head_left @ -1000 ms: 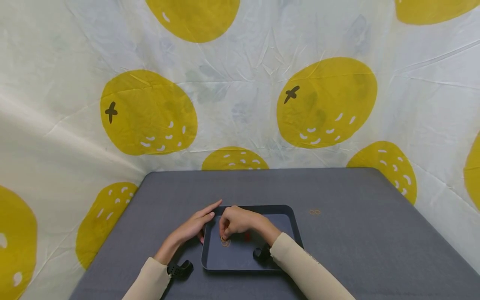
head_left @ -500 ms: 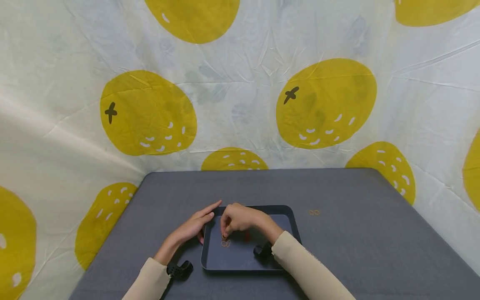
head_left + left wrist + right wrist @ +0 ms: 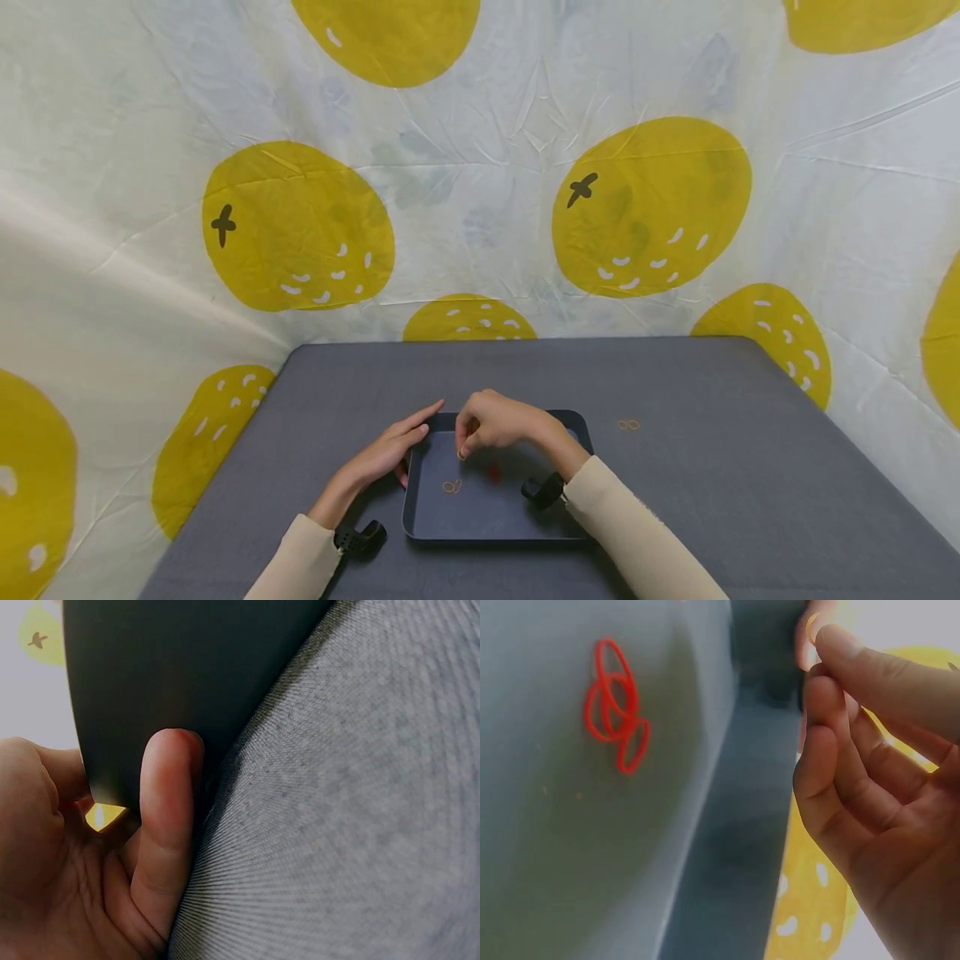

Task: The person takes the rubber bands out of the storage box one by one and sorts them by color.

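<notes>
The right hand (image 3: 497, 420), pinching one orange band (image 3: 461, 457) above the tray (image 3: 495, 543), has two bands (image 3: 628, 425) rightward on the bench (image 3: 720, 500); the left hand (image 3: 385, 451), fingers extended, touches the tray.

Some bands (image 3: 628, 705) are red, others orange.

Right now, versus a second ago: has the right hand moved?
Yes. In the head view, the right hand has shifted rightward and toward the far rim, judged against the tray, which stayed put.
</notes>
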Tool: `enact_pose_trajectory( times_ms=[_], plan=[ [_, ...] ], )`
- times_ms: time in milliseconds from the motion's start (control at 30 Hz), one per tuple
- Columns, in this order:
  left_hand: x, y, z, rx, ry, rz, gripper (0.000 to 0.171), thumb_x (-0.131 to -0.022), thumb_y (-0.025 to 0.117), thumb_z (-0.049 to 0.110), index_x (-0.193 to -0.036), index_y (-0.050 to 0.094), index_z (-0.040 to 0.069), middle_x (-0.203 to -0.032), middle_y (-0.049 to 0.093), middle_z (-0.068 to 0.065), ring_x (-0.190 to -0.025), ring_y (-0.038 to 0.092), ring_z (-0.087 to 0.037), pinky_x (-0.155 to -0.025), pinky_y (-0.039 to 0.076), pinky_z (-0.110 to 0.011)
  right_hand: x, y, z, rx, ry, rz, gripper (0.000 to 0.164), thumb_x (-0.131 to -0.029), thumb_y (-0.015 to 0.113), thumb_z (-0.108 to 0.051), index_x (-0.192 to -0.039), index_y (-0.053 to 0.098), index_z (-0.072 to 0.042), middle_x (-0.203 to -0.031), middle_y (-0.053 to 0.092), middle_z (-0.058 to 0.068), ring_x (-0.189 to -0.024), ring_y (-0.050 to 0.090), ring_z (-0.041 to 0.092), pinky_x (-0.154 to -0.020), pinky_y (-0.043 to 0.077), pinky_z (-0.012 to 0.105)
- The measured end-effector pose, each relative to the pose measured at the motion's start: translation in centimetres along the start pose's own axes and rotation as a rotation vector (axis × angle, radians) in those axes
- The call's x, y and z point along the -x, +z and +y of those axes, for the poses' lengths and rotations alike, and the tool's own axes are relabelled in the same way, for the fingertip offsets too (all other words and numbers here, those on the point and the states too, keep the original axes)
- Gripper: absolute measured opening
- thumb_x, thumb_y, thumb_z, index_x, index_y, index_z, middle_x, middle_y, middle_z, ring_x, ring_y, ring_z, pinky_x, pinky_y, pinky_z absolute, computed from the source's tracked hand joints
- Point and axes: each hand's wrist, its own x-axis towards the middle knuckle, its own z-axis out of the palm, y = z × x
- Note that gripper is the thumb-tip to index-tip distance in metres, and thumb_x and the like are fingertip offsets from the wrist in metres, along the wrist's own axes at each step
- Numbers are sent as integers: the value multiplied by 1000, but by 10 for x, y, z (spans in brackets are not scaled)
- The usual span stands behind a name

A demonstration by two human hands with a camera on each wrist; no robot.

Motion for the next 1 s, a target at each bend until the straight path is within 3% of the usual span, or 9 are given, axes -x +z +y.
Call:
enact_pose_trajectory(
  times_ms=[233,467,667,733,800,900,1000],
  plan=[
    [0,0,-1,2,-7,-3,53,-114,37,34,-166,27,29,-162,36,-27,-44,57,-16,-47,58,-38,14,-13,2,-39,-17,31,11,-91,80,-11,-81,80,-18,-79,75,-9,-74,72,17,-67,55,20],
    [-1,1,0,-14,-12,9,52,-115,36,35,-165,27,33,-148,51,-30,-44,56,-16,-48,58,-38,32,-28,6,-43,-21,79,9,-92,79,-13,-85,79,-19,-82,76,-7,-71,70,18,-65,54,22],
    [-1,2,1,-21,-16,18,51,-115,36,29,-165,28,32,-159,40,-27,-44,57,-16,-48,58,-41,50,-39,7,-49,-5,123,7,-93,77,-12,-88,80,-16,-86,77,-6,-72,71,14,-65,55,23],
    [-1,2,1,-27,-18,25,51,-115,36,29,-165,28,33,-146,53,-29,-44,57,-16,-48,58,-41,56,-42,7,-48,5,140,6,-94,78,-14,-89,80,-14,-86,76,-6,-73,71,15,-65,56,24],
    [0,2,2,-29,-17,24,50,-115,36,29,-165,28,33,-113,66,-29,-43,56,-17,-48,58,-40,61,-45,8,-46,13,154,5,-94,78,-15,-89,80,-14,-87,76,-6,-75,71,17,-67,56,24],
    [0,1,2,-33,-11,14,51,-115,35,30,-165,27,33,-68,58,-15,-43,55,-16,-49,58,-39,70,-50,11,-44,22,175,8,-94,78,-19,-91,80,-12,-88,76,-6,-77,72,18,-68,57,24],
    [0,1,1,-31,-5,5,51,-115,34,31,-166,26,32,-62,53,-4,-43,55,-15,-49,58,-37,78,-54,15,-50,28,202,9,-93,79,-20,-91,80,-11,-88,76,-5,-76,72,17,-68,57,24]
  ],
)
